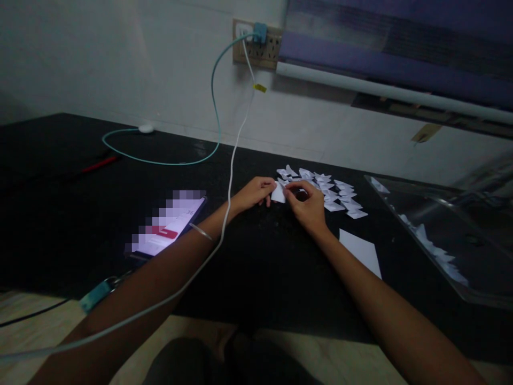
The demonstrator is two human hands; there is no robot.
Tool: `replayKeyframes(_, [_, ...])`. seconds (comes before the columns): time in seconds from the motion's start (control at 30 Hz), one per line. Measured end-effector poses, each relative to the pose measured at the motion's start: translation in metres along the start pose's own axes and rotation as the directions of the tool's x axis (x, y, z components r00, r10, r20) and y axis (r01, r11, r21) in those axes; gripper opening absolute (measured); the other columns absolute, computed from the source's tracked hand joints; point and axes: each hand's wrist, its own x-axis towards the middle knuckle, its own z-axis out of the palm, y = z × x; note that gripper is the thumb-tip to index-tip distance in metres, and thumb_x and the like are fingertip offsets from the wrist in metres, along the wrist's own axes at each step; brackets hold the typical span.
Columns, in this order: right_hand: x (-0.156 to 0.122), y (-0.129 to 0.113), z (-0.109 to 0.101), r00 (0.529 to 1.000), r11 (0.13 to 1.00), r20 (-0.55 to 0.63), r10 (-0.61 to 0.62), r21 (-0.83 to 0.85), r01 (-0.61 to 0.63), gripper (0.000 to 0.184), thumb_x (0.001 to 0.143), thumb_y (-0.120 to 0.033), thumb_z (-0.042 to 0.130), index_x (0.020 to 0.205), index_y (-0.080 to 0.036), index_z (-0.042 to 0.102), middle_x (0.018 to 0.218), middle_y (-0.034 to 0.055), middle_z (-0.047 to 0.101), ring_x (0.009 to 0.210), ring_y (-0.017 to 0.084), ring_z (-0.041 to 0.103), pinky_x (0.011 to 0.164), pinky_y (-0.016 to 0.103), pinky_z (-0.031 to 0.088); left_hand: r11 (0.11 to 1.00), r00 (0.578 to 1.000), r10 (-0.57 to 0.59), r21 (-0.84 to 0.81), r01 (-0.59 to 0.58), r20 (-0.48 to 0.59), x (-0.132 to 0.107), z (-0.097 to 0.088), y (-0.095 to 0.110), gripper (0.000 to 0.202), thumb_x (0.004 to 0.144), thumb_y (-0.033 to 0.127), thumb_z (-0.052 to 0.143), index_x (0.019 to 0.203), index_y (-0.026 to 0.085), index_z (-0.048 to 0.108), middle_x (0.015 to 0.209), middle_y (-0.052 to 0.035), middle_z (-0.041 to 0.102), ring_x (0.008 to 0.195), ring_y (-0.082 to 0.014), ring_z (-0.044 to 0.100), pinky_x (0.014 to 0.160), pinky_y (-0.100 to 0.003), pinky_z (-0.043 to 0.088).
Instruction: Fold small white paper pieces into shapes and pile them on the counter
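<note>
Both hands meet over a black table (pixel 260 267) and pinch one small white piece of paper (pixel 278 194). My left hand (pixel 254 193) grips its left edge with closed fingers. My right hand (pixel 308 206) holds its right side, fingers curled. Just behind the hands lies a cluster of several small folded white paper pieces (pixel 332 195). A thin bangle (pixel 201 232) circles my left wrist.
A lit phone (pixel 168 227) lies left of my left arm. A flat white sheet (pixel 360 250) lies right of my right forearm. A clear plastic bag (pixel 441 235) with paper bits sits far right. Teal and white cables (pixel 218 139) run from a wall socket (pixel 256 45).
</note>
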Motion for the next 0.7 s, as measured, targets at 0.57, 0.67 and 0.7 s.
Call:
replayKeyframes(0.57, [0.0, -0.001, -0.003, 0.945, 0.935, 0.032, -0.326, -0.135, 0.327, 0.012, 0.09, -0.02, 0.067, 0.091, -0.024, 0.078, 0.092, 0.0053, 0.075, 0.09, 0.022, 0.069, 0.083, 0.042, 0.056, 1.0, 0.998, 0.014, -0.018, -0.016, -0.063, -0.004, 0.0, 0.009, 0.025, 0.099, 0.032, 0.054, 0.082, 0.016, 0.062, 0.06, 0.0027, 0.059, 0.045, -0.0059, 0.053, 0.043, -0.018, 0.033])
replayKeyframes(0.67, [-0.001, -0.002, -0.005, 0.894, 0.867, 0.109, -0.434, -0.218, 0.447, 0.018, 0.091, -0.015, 0.063, 0.093, -0.024, 0.078, 0.093, 0.007, 0.074, 0.092, 0.024, 0.067, 0.084, 0.043, 0.055, 1.0, 0.999, -0.015, -0.019, 0.015, -0.048, -0.003, 0.001, 0.009, 0.026, 0.098, 0.028, 0.054, 0.077, 0.015, 0.062, 0.058, 0.0021, 0.059, 0.046, -0.0062, 0.054, 0.044, -0.018, 0.033])
replayKeyframes(0.7, [-0.001, -0.001, -0.006, 0.883, 0.85, 0.132, -0.451, -0.238, 0.47, 0.019, 0.091, -0.014, 0.063, 0.094, -0.024, 0.078, 0.094, 0.0074, 0.074, 0.093, 0.024, 0.067, 0.084, 0.044, 0.055, 1.0, 0.999, -0.02, -0.022, 0.019, -0.035, -0.003, 0.0, 0.009, 0.027, 0.098, 0.028, 0.053, 0.076, 0.014, 0.062, 0.058, 0.0017, 0.06, 0.047, -0.0064, 0.055, 0.045, -0.018, 0.033])
